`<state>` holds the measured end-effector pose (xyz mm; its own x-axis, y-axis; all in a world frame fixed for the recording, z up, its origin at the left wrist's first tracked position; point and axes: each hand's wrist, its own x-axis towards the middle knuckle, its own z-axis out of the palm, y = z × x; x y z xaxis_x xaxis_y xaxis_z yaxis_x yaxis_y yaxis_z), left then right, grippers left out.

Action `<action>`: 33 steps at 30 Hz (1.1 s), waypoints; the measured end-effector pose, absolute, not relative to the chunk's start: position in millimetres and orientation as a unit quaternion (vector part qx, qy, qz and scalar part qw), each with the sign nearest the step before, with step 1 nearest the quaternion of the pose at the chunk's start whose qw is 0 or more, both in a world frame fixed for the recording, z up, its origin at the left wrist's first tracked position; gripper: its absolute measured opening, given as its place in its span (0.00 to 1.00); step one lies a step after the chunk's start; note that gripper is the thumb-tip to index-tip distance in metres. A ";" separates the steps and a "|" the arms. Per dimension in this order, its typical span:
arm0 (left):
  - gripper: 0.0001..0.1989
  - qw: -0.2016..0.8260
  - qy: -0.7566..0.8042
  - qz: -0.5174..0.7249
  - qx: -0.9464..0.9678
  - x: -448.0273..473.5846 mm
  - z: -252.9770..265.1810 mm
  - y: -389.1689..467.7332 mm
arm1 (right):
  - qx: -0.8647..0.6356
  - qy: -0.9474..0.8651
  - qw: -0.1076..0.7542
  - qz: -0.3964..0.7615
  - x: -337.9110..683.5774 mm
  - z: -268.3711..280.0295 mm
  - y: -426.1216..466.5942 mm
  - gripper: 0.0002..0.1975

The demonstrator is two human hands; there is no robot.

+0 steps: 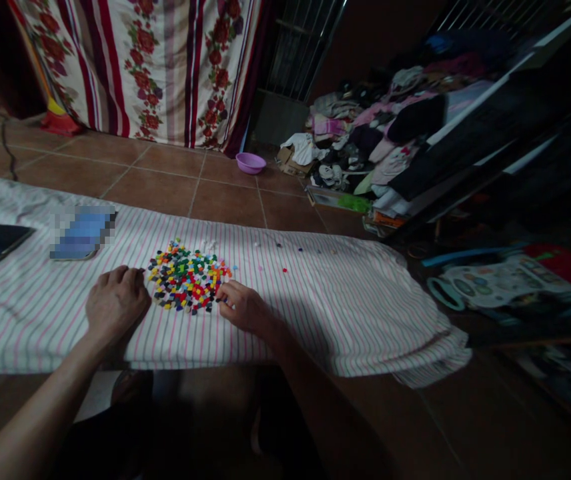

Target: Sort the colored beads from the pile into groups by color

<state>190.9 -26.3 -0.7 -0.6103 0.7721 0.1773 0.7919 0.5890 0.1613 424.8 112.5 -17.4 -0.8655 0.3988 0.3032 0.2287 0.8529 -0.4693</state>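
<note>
Right, nearest to us hangs the hem of the striped cloth (355,313); if a knee snags it, everything on top could shift. Just beyond, our left hand (118,297) rests on the fabric, fingers curled under, beside the pile of small coloured pieces (188,283); whether those fingers grasp anything, we cannot tell. Over at the pile's right edge we have our right hand (240,303), thumb and fingers bunched together, and again we can't make out whether a piece sits between them. So the pile lies between both hands, and that's our danger spot: pieces this tiny and crowded could make a pinch take two at once or flick a neighbour loose. Dim light, too, could have us mixing up the darker shades. Past the right hand, a lone red piece (284,270) lies where a sweeping wrist could knock it. Farther out comes a sparse line of pieces (279,245), near the far edge; one tug on the cloth and they might drop onto the tiled floor (155,177), where we'd struggle to spot them.
</note>
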 end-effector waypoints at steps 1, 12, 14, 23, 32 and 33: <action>0.22 0.047 -0.891 -0.109 -0.438 191.6 -0.2 -26.2 | -0.166 -0.940 0.204 0.218 425.1 -18.0 113.1 0.10; 0.21 0.074 -0.886 -0.112 -0.444 191.8 -4.8 -26.3 | -0.176 -0.931 0.222 0.230 434.1 -12.9 112.0 0.11; 0.21 0.070 -0.887 -0.116 -0.441 192.2 -4.1 -26.0 | -0.177 -0.929 0.227 0.233 436.4 -13.6 111.9 0.11; 0.20 0.046 -0.888 -0.097 -0.448 190.7 -1.7 -27.4 | -0.176 -0.926 0.235 0.236 442.5 -13.2 113.9 0.12; 0.23 0.072 -0.894 -0.059 -0.437 196.6 0.4 -26.5 | -0.232 -0.893 0.323 0.209 467.6 -14.6 140.2 0.10; 0.23 0.072 -0.895 -0.055 -0.437 197.0 0.8 -26.1 | -0.247 -0.885 0.335 0.207 473.4 -14.4 146.4 0.09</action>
<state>197.0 -26.1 0.8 -0.6079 0.7742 0.1765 0.7900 0.6120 0.0368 473.4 146.4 -14.4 -0.6528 0.5760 0.4919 0.2988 0.7926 -0.5315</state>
